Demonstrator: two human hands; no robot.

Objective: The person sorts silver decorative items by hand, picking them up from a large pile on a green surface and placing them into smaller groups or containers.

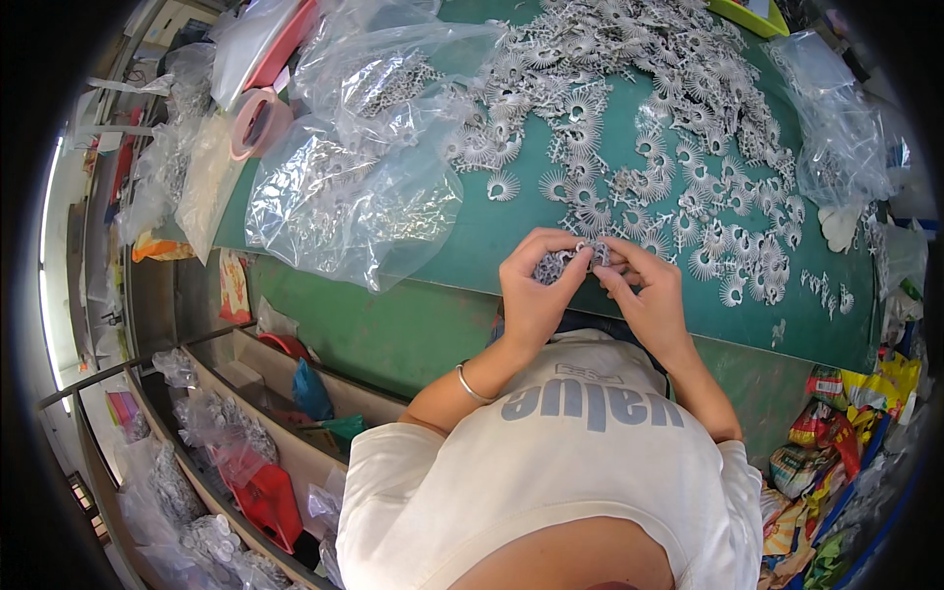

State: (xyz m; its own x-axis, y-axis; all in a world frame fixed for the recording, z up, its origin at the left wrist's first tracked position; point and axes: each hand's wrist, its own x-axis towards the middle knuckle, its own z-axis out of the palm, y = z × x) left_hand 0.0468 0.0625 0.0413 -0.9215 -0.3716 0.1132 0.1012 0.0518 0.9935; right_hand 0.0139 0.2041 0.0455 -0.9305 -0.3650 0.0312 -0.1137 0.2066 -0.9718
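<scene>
At the near edge of the green table point(462, 246), my two hands meet with their fingers curled and closed. Small silver-grey openwork metal pieces point(552, 267) sit in the grip of my left hand point(532, 298). My right hand point(651, 292) pinches a small grey part point(599, 256) against the left fingertips; its exact shape is partly hidden by the fingers. Just beyond lie loose fan-shaped metal pieces point(590, 214), flat on the table. Further off they rise into a large heap point(629, 49).
To the left, a clear plastic bag point(354, 197) of metal parts overhangs the table edge, near a pink tape roll point(260, 124). More plastic bags point(836, 128) lie at the right edge. Below left stands a divided bin point(236, 423) with a red scoop-like container point(264, 506). Colourful packets point(826, 433) fill the lower right.
</scene>
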